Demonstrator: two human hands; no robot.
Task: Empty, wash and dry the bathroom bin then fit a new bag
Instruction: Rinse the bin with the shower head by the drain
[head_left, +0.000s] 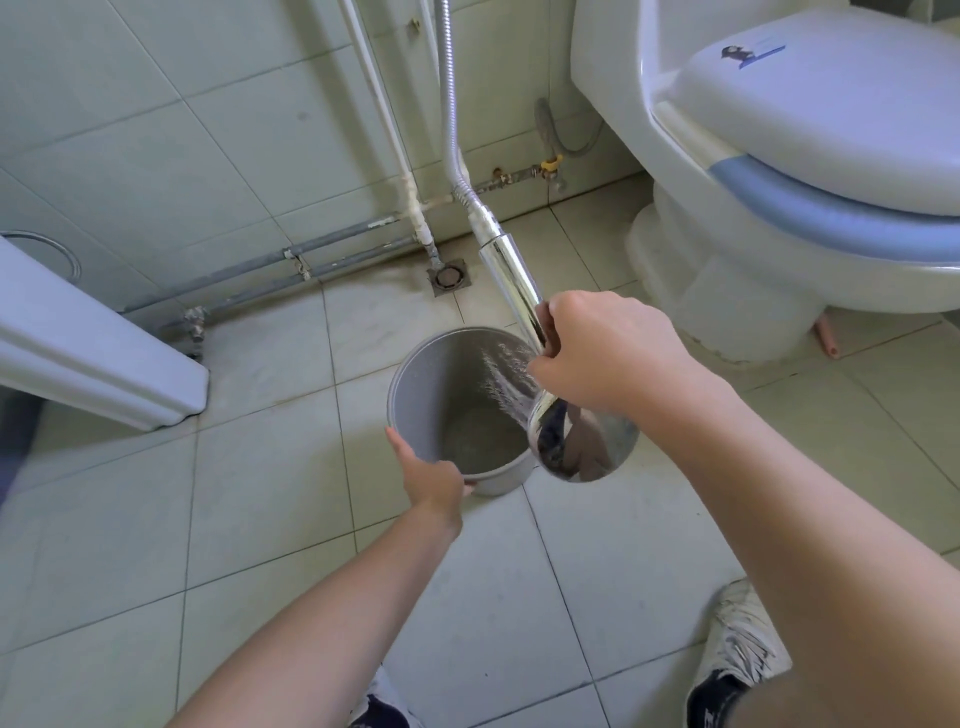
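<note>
Below, hands (434, 480) gripping bin (415, 395), shower head (582, 441) spraying inside

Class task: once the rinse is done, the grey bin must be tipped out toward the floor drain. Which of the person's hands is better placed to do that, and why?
Probably the left. The left hand already grips the bin at its near rim, so it can tilt it toward the floor drain. The right hand is busy holding the shower head, which is spraying water into the bin.

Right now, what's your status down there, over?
Left hand grips bin rim. Right hand holds shower head, spraying inside. Bin empty, no bag. Nothing in the way.
</note>
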